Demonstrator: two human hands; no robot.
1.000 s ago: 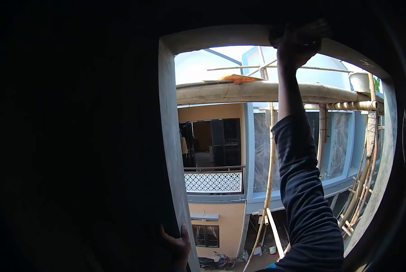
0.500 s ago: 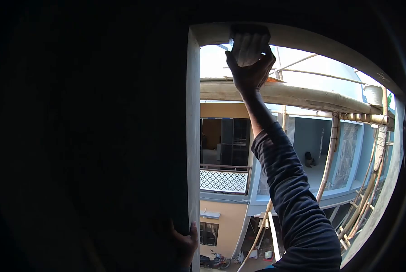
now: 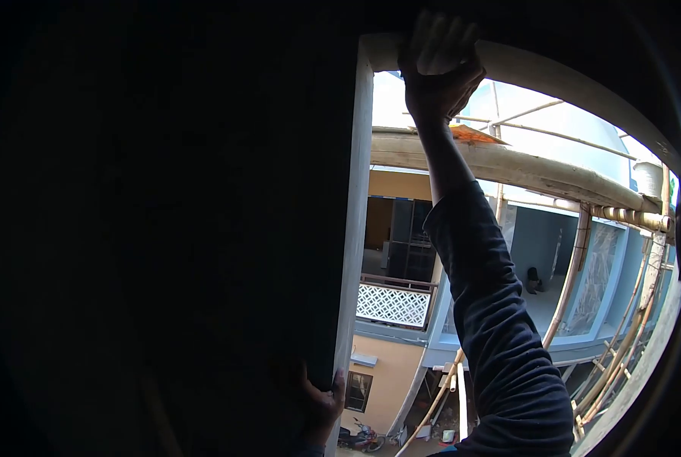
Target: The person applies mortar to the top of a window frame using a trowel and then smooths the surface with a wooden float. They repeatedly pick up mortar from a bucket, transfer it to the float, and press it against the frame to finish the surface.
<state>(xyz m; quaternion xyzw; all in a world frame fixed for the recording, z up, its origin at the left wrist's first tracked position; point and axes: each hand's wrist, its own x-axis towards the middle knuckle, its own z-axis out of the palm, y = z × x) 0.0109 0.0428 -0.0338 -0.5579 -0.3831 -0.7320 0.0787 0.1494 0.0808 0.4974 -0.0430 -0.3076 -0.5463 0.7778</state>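
Right arm [image 3: 500,320] is reaching way up overhead, right hand [image 3: 441,91] topping it but its grip is hiding in shadow tbh; left hand [image 3: 325,404] is sitting low, thumb [image 3: 339,383] pointing up.

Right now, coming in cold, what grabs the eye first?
The raised arm in its dark sleeve, cutting across the bright opening, with the right hand up at the top of the pale frame. Next, the left hand, low at the frame's left side, half lost in shadow. Outside, bamboo poles at the right and an orange sheet just right of the forearm.
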